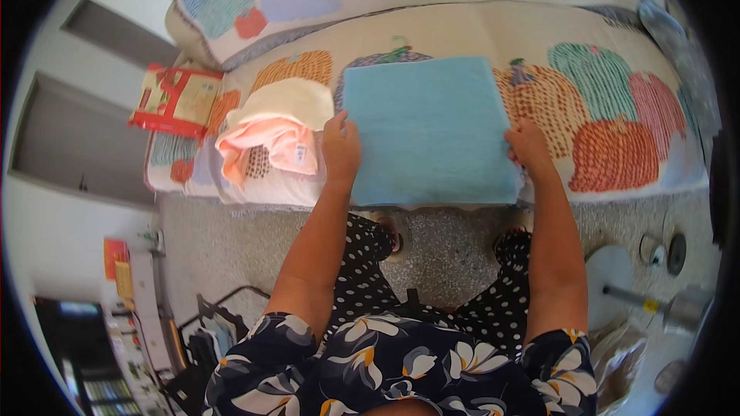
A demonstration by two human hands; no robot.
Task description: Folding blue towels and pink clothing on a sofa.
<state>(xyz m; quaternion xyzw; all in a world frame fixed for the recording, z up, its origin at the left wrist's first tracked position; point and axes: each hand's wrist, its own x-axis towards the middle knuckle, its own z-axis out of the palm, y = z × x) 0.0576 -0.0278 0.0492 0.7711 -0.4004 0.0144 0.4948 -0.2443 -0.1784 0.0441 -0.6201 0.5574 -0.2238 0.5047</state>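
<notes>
A light blue towel (428,135) is spread flat, nearly square, on the seat of a sofa in front of me. At its left edge my left hand (341,150) is closed, with the fingertips at the cloth. My right hand (529,146) has its fingers curled closed on the right edge, about level with the left one. Just left of my left hand lies a loosely bunched towel, peach (281,142) on the near side with a cream part (289,104) behind and a small white label.
The sofa cover (617,181) has a colourful pumpkin pattern. A red and cream package (179,100) rests at the sofa's left end. On the speckled floor (439,250) are a round metal stand base (609,281) at right and a dark-framed rack (220,316) at left.
</notes>
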